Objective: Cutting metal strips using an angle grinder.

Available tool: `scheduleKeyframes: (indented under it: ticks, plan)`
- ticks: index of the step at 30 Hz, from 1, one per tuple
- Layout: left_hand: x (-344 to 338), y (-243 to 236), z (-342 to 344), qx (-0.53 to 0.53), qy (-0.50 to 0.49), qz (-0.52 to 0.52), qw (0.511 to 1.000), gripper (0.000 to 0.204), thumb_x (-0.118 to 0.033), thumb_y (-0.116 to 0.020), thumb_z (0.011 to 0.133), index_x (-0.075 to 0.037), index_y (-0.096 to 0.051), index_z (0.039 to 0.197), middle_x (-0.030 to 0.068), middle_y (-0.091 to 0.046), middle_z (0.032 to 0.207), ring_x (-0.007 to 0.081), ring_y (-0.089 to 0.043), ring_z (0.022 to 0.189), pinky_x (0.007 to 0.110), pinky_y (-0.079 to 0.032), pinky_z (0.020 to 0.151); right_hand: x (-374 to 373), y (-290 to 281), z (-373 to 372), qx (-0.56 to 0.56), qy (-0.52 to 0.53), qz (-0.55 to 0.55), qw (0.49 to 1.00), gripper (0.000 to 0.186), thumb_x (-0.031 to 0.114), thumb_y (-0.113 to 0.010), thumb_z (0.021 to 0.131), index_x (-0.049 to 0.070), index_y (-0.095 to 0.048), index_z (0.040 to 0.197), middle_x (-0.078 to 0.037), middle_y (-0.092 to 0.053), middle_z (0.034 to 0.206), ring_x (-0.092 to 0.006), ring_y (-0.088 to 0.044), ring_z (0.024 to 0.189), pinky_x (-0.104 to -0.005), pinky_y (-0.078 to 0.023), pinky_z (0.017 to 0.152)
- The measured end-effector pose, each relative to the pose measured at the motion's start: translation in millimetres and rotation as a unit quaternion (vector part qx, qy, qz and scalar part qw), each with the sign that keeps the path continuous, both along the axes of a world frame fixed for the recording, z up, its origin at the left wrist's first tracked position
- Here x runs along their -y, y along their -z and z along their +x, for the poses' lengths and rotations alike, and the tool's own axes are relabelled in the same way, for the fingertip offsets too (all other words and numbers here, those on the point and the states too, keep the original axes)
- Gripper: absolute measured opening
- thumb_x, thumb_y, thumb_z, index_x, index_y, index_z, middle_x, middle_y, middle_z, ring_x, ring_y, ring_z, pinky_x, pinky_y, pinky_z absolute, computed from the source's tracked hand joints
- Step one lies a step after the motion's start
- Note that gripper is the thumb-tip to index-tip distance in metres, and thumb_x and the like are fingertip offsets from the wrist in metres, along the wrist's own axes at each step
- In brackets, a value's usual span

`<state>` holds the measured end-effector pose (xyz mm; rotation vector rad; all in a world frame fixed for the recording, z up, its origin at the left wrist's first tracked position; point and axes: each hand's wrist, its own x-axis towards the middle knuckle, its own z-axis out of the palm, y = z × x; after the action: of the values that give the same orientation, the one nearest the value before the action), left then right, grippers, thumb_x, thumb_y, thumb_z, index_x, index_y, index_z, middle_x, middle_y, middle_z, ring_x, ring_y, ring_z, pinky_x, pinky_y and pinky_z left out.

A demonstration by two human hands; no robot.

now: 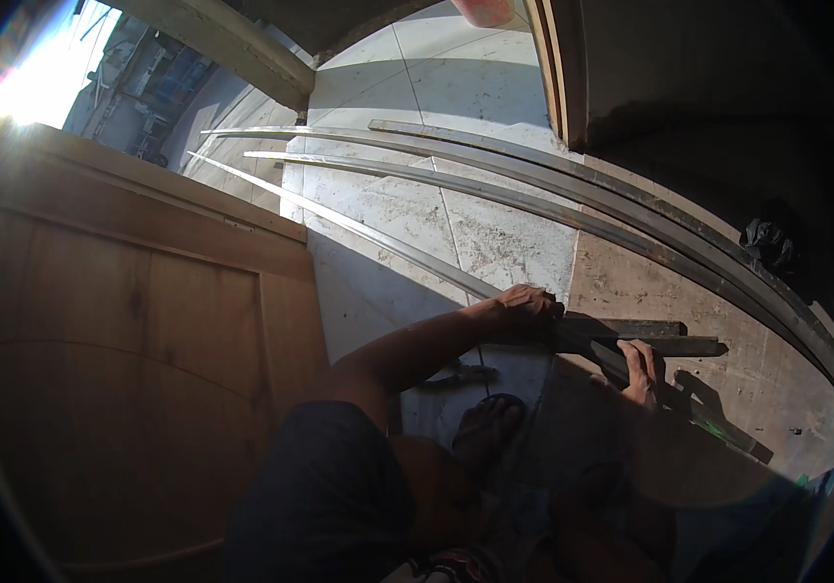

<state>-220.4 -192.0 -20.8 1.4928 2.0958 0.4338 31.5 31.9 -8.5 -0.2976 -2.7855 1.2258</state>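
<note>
A long, narrow metal bar (393, 248) slants from the bright doorway at the far left down to my hands. My left hand (531, 302) is closed round it near its near end. Farther right, my right hand (641, 375) has its fingers bent over the bar's dark near end. Beneath and just beyond this end lie short dark metal pieces (689, 346), side by side on a brown board (709, 291). Shadow hides the right thumb and part of the grip.
Several long metal bars (495, 194) lie beyond my hands, from the doorway to the right. A wooden door (145, 350) stands at the left. A dark tool (461, 375) lies near my sandalled foot (488, 425). A black crumpled thing (769, 243) sits at the right.
</note>
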Motion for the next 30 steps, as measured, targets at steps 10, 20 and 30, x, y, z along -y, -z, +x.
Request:
scheduleKeyframes:
  ticks: [10, 20, 30]
  plan:
    - [20.4, -17.2, 1.6, 0.02, -0.038, 0.007, 0.999, 0.018, -0.026, -0.058, 0.093, -0.008, -0.059, 0.091, 0.0174, -0.065, 0.078, 0.0393, -0.068, 0.074, 0.046, -0.051, 0.063, -108.5, -45.2, 83.0, 0.092, 0.071, 0.26, 0.959, 0.095, 0.082, -0.064, 0.072, 0.0, -0.063, 0.12, -0.02, -0.06, 0.108, -0.0409, -0.054, 0.107, -0.0536, -0.041, 0.098]
    - [83.7, -14.8, -50.3, -0.046, -0.072, -0.089, 0.992, 0.039, -0.028, -0.088, 0.076, -0.004, -0.06, 0.087, 0.0148, -0.069, 0.083, 0.0377, -0.066, 0.083, 0.047, -0.051, 0.073, -52.2, 65.7, 63.1, 0.085, 0.133, 0.187, 0.97, 0.096, 0.093, -0.048, 0.072, 0.014, -0.065, 0.124, -0.018, -0.056, 0.136, -0.0452, -0.047, 0.134, -0.0628, -0.022, 0.117]
    - [54.6, -26.5, -35.0, -0.053, -0.068, -0.09, 0.992, 0.038, -0.034, -0.089, 0.074, -0.006, -0.067, 0.088, 0.0095, -0.073, 0.087, 0.0313, -0.07, 0.084, 0.045, -0.053, 0.074, -6.6, -9.2, 57.7, -0.044, 0.129, 0.166, 0.977, 0.075, 0.069, -0.063, 0.083, 0.009, -0.061, 0.129, -0.017, -0.056, 0.133, -0.0389, -0.05, 0.128, -0.0572, -0.028, 0.114]
